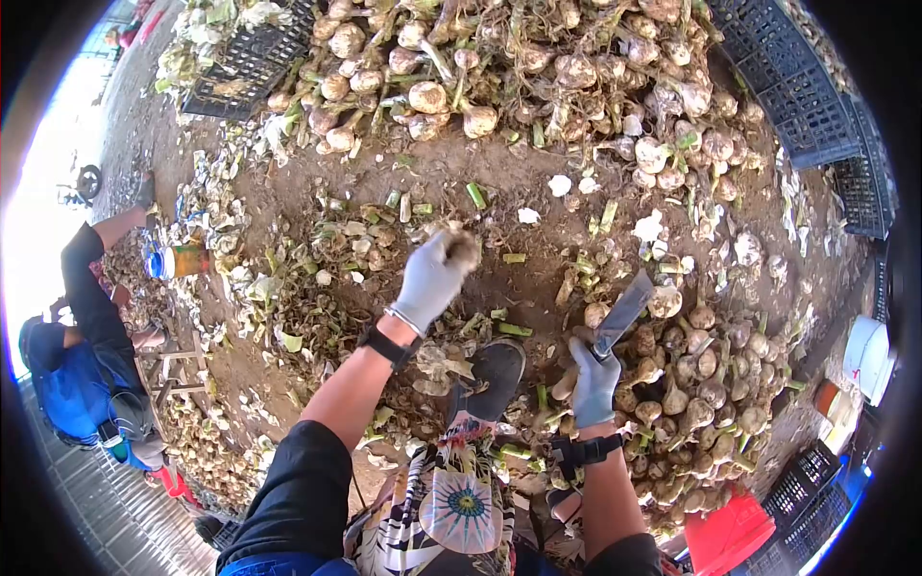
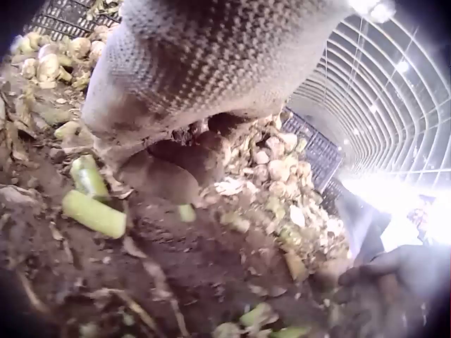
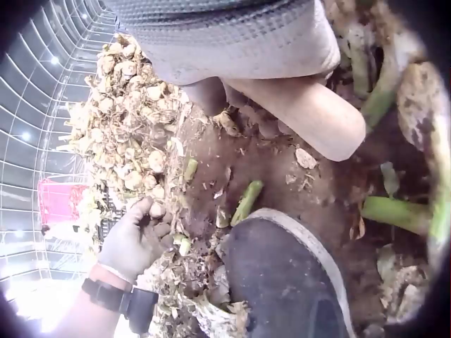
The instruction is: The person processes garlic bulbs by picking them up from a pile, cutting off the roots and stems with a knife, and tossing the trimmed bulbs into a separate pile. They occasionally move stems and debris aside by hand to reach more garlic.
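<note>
In the head view the gloved left hand (image 1: 428,283) grips a brownish, blurred garlic bulb (image 1: 464,252) above the dirt floor. The right wrist view shows this left hand (image 3: 132,245) from the side, fingers curled at a pale bulb (image 3: 157,210). The gloved right hand (image 1: 594,386) holds a knife with a broad blade (image 1: 624,311) angled up and right, beside a heap of bulbs. Its wooden handle (image 3: 310,116) sticks out below the right hand (image 3: 239,49). Glove fabric of the left hand (image 2: 204,63) fills the top of the left wrist view, hiding most of what it grips.
A large garlic pile (image 1: 576,72) lies ahead, a trimmed-looking heap (image 1: 706,384) at right. Cut green stems (image 1: 476,196) and husks litter the floor. A shoe (image 1: 497,379) stands between the hands. Black crates (image 1: 788,86), a red container (image 1: 730,533) and another seated person (image 1: 82,384) surround.
</note>
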A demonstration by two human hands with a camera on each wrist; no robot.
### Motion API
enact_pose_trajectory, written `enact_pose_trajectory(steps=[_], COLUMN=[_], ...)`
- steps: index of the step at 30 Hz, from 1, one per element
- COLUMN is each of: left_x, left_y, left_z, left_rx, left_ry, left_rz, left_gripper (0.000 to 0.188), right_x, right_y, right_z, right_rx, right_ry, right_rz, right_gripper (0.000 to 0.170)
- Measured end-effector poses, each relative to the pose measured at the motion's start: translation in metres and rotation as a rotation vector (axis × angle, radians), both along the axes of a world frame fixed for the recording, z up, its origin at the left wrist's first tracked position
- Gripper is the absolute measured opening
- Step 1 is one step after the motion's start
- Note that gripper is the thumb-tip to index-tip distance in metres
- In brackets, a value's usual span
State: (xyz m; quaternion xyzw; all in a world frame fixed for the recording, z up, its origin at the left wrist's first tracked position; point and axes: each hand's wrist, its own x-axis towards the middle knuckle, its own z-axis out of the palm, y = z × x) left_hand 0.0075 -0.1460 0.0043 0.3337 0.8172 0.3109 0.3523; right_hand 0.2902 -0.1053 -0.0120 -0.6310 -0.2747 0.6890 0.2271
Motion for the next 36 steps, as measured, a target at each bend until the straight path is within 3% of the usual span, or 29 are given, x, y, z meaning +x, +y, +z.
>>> enact_pose_trajectory(steps=[1,3,5,7,8,9,11,12,14,15,16,18,20,21,23,27,29,32,33,36], left_x=[0.011,0.045,0.078,0.099,0.104,0.106,0.104,0.101,0.093,0.091,0.090,0.090,0.089,0.089,0.093,0.117,0.126,0.137,0.141,0.140], left_y=[0.003,-0.002,0.000,-0.004,-0.005,-0.010,-0.022,-0.031,-0.051,-0.063,-0.073,-0.088,-0.080,-0.064,-0.023,0.083,0.137,0.188,0.198,0.185], left_z=[0.016,0.030,0.049,0.053,0.056,0.055,0.068,0.062,0.041,0.032,0.023,0.001,0.007,0.014,0.019,0.012,0.001,-0.011,-0.008,-0.031], left_rx=[-0.102,0.147,0.193,0.195,0.314,0.409,0.261,0.226,0.205,0.192,0.167,0.126,0.019,0.019,0.187,0.460,0.362,0.308,0.132,0.172], left_ry=[0.027,0.016,0.026,0.010,0.000,0.157,0.049,0.105,0.166,0.224,0.281,0.254,0.229,0.224,0.376,0.533,0.674,0.712,0.629,0.600], left_rz=[-0.057,-0.259,-0.442,-0.479,-0.383,-0.368,-0.235,-0.303,-0.372,-0.455,-0.538,-0.470,-0.404,-0.400,-0.447,-0.735,-0.905,-0.962,-1.034,-0.969], left_gripper=[0.031,0.045,0.057,0.065,0.061,0.057,0.051,0.050,0.048,0.046,0.044,0.044,0.044,0.044,0.045,0.056,0.059,0.059,0.060,0.053], right_x=[-0.005,-0.013,-0.022,-0.024,-0.022,-0.017,-0.002,0.005,0.020,0.014,0.015,0.019,0.038,0.026,0.034,0.057,0.074,0.099,0.106,0.124], right_y=[0.000,0.002,0.003,0.005,0.008,0.014,0.037,0.056,0.111,0.148,0.185,0.260,0.317,0.306,0.295,0.239,0.206,0.162,0.151,0.137], right_z=[0.009,0.025,0.035,0.035,0.036,0.039,0.050,0.059,0.093,0.125,0.156,0.219,0.241,0.258,0.243,0.199,0.192,0.217,0.229,0.249], right_rx=[0.003,-0.140,-0.128,-0.187,-0.185,-0.175,-0.268,-0.264,-0.111,0.020,0.071,0.164,0.251,0.611,0.604,0.464,0.364,0.240,0.231,0.262], right_ry=[0.001,0.239,0.362,0.614,0.598,0.572,0.393,0.174,0.382,0.356,0.451,0.663,0.874,0.522,0.491,0.283,0.239,0.218,0.158,0.071], right_rz=[0.001,-0.089,-0.078,-0.103,-0.105,-0.110,-0.127,-0.117,-0.017,-0.008,-0.085,-0.226,-0.027,-0.231,-0.149,0.029,0.149,0.186,0.169,0.149], right_gripper=[0.023,0.030,0.033,0.033,0.033,0.033,0.033,0.030,0.022,0.025,0.025,0.028,0.033,0.034,0.033,0.038,0.045,0.044,0.043,0.040])
